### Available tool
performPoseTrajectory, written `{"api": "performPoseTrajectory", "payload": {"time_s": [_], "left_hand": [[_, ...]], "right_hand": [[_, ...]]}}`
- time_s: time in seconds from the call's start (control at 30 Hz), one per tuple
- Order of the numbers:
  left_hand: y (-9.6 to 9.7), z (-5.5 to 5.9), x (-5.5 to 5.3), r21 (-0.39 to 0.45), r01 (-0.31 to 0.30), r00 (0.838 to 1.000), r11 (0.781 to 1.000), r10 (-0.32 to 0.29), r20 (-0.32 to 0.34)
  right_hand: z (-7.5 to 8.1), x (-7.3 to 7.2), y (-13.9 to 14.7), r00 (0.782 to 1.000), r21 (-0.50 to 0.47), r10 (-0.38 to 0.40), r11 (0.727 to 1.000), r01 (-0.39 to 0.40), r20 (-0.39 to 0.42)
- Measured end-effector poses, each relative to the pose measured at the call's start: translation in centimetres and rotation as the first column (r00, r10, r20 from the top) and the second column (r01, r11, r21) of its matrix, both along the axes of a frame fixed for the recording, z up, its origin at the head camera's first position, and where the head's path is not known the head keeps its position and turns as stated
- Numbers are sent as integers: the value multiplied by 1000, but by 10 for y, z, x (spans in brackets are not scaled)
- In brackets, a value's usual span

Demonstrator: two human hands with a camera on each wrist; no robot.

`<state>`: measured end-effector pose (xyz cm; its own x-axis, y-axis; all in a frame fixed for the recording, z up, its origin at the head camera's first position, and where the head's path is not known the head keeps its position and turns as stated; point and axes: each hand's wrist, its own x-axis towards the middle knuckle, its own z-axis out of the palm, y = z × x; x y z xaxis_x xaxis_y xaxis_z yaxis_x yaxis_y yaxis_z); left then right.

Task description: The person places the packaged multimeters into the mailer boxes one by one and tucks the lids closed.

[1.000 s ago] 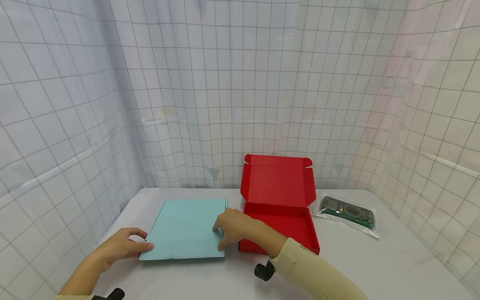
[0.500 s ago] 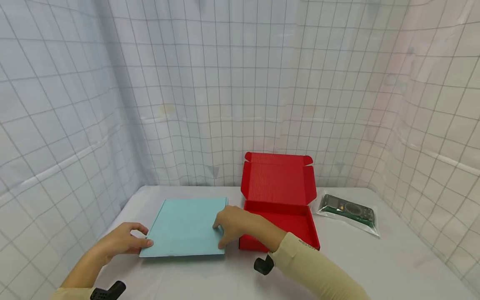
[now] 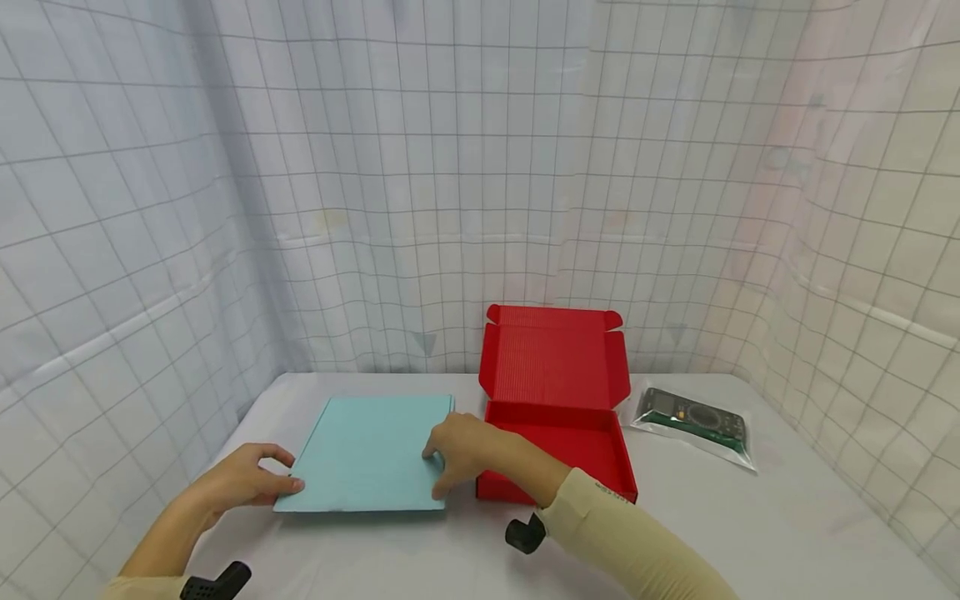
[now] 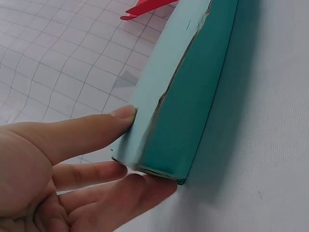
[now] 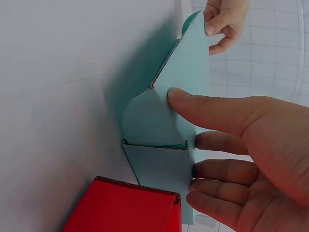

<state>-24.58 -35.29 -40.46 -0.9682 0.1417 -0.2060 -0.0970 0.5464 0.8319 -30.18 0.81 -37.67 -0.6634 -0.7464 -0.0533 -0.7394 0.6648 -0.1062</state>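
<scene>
A flat light-blue cardboard mailer box (image 3: 375, 454) lies on the left half of the table, its lid down. My left hand (image 3: 240, 483) grips the near left corner, thumb on top and fingers against the side; the left wrist view shows the worn front edge of this blue box (image 4: 186, 96). At the right edge, my right hand (image 3: 459, 454) holds the box between thumb and fingers. In the right wrist view the thumb presses beside a rounded flap (image 5: 145, 118), and the other fingers lie along the adjoining face. The box's underside and inside are hidden.
Just right of the blue box stands a red cardboard box (image 3: 555, 362), its lid raised at the back. Farther right lies a multimeter (image 3: 697, 418) in a clear plastic bag. A gridded white curtain (image 3: 480, 183) encloses the white-covered table (image 3: 712, 533) behind and at both sides.
</scene>
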Motion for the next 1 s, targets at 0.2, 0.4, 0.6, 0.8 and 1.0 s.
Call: {"api": "performPoseTrajectory", "payload": {"time_s": [0.2,0.4,0.6,0.8,1.0], "left_hand": [[-1,-2,4,49,67,997,997,-69,36],[-1,-5,2,10,73,997,997,-73,-25],[0,-10,-2,-200,95,968,975,-138,-209],[1,-17,-2,-258,152,890,954,-245,-384],[2,-19,-1,-306,158,880,939,-275,-387]], "right_hand": [[-2,0,1,1000,-8,-14,1000,14,-16],[-3,0,0,1000,-20,-12,1000,12,-28],[-10,-1,5,998,-34,12,999,-14,-65],[-17,-2,11,996,-65,27,997,-33,-90],[-25,1,12,986,-35,47,998,-53,-158]]}}
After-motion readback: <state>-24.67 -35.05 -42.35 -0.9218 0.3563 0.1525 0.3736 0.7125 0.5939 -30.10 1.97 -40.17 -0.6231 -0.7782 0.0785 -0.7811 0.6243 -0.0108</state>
